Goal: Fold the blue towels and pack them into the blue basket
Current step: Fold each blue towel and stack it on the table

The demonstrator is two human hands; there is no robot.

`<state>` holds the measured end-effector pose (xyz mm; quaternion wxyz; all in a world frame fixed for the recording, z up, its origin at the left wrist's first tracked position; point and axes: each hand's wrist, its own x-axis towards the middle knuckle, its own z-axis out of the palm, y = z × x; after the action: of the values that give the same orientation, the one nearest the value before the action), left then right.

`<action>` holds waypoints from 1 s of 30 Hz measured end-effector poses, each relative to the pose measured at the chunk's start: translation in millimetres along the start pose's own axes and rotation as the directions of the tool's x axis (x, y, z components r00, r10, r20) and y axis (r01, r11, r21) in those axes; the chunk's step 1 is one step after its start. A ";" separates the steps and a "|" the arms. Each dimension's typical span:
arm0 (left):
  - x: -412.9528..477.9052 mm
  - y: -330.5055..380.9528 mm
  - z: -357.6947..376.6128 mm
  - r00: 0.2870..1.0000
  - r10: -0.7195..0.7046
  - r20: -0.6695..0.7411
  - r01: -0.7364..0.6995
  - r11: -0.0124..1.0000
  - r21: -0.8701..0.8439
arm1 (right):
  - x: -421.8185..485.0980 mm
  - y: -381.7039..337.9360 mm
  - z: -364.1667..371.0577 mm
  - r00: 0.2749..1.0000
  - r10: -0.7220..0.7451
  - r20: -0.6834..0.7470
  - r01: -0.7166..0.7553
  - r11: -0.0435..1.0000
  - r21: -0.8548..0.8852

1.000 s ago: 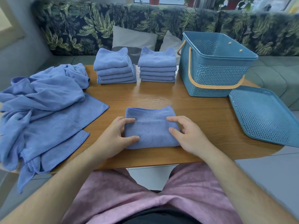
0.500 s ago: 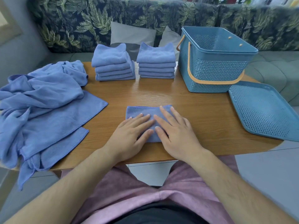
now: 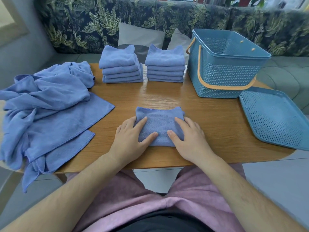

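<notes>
A small folded blue towel (image 3: 159, 122) lies near the front middle of the wooden table (image 3: 209, 118). My left hand (image 3: 132, 139) rests flat on its left side and my right hand (image 3: 189, 138) on its right side, fingers straight, thumbs pointing inward on the cloth. Two stacks of folded blue towels stand at the back, the left stack (image 3: 120, 66) and the right stack (image 3: 165, 64). A heap of unfolded blue towels (image 3: 45, 104) covers the table's left end. The blue basket (image 3: 225, 64) with an orange handle stands at the back right, with nothing visible inside it.
The basket's perforated blue lid (image 3: 274, 116) lies flat at the right edge of the table. A leaf-patterned sofa (image 3: 150, 19) with grey cushions runs behind the table. Bare wood shows between the folded towel and the stacks.
My hands held the towel's sides, then pressed flat together over its middle, and now have slid apart to its left and right sides.
</notes>
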<state>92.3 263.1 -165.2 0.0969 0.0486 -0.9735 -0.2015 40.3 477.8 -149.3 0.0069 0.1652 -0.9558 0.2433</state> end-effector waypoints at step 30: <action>5.1 7.0 -36.5 0.905 -0.266 0.332 0.424 0.495 -0.758 | -6.1 -6.3 -8.6 0.994 0.107 0.038 -0.113 0.967 0.230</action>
<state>94.5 254.9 -128.7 -0.0180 0.1750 -0.7433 -0.6454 47.5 478.6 -139.4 -0.0379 0.1145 -0.9286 0.3510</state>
